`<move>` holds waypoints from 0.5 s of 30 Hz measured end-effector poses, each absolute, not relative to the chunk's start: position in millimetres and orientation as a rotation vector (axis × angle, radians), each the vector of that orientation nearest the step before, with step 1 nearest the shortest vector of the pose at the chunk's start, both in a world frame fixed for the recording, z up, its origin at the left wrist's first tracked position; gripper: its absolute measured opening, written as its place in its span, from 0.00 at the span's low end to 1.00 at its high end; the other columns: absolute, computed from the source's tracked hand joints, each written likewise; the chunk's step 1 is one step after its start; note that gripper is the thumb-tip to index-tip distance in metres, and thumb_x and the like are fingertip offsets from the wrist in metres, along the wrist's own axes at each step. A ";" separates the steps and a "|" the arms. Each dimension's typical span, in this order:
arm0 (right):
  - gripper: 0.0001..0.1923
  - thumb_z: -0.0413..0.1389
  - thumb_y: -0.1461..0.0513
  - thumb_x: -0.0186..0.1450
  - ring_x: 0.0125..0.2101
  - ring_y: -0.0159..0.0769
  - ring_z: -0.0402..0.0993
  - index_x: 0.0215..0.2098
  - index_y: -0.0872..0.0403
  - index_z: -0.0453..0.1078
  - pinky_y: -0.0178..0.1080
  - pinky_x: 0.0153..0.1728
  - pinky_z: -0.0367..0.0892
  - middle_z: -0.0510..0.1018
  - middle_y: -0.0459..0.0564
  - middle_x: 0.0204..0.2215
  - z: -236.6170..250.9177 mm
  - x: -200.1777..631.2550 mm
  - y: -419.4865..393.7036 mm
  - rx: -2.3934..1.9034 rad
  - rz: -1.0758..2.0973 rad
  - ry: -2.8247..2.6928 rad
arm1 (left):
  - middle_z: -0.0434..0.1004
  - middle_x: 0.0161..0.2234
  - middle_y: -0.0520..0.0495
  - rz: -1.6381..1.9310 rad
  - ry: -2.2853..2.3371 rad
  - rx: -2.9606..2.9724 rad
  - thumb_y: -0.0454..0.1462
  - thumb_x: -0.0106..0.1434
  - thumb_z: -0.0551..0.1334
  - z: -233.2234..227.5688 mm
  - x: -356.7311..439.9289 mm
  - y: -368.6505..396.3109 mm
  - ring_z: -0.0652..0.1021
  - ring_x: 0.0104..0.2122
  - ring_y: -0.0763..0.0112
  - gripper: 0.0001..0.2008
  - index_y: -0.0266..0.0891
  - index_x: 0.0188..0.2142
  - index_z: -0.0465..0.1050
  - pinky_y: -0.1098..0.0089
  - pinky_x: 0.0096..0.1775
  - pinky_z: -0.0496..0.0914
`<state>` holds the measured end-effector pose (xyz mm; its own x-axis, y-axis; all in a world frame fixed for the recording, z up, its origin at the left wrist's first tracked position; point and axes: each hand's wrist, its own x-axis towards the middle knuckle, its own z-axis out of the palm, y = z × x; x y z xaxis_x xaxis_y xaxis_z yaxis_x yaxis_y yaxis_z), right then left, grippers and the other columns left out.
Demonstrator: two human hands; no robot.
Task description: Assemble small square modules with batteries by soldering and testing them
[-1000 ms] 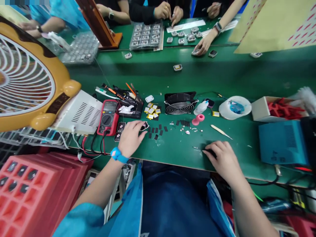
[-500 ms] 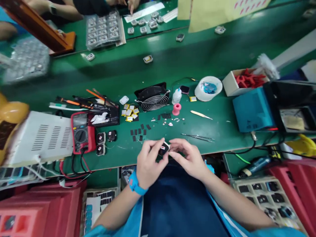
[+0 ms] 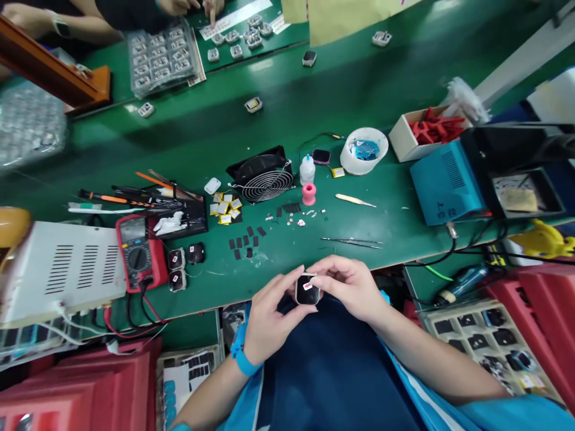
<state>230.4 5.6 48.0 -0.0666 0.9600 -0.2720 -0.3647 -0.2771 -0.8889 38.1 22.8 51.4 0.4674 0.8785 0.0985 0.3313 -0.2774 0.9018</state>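
A small square smartwatch body with a black face, a pale rim and a red-and-white sticker is held up at the bench edge, in front of my chest. My left hand grips it by the sides, thumb below and fingers above. The thumb and fingers of my right hand close on its upper right corner. Beyond the hands lie tweezers, black pads and a light-handled pointed tool. Similar watch bodies rest to the left.
Along the bench stand a fan, yellow-edged batteries, a bottle, a pink spool and a white tub. A red multimeter is left, a blue soldering station right. A co-worker's hand shows across the bench.
The watch body has turned so its face shows more fully, and my right thumb now reaches over its corner. The whole view has shifted slightly.
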 end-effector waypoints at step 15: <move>0.30 0.66 0.37 0.56 0.20 0.28 0.70 0.32 0.55 0.72 0.33 0.23 0.68 0.75 0.44 0.22 4.2 216.4 27.8 -1.089 1.497 -0.888 | 0.86 0.45 0.50 0.769 1.052 1.874 0.47 0.56 0.73 -6.7 29.7 46.0 0.85 0.37 0.61 0.27 0.59 0.56 0.78 0.70 0.41 0.81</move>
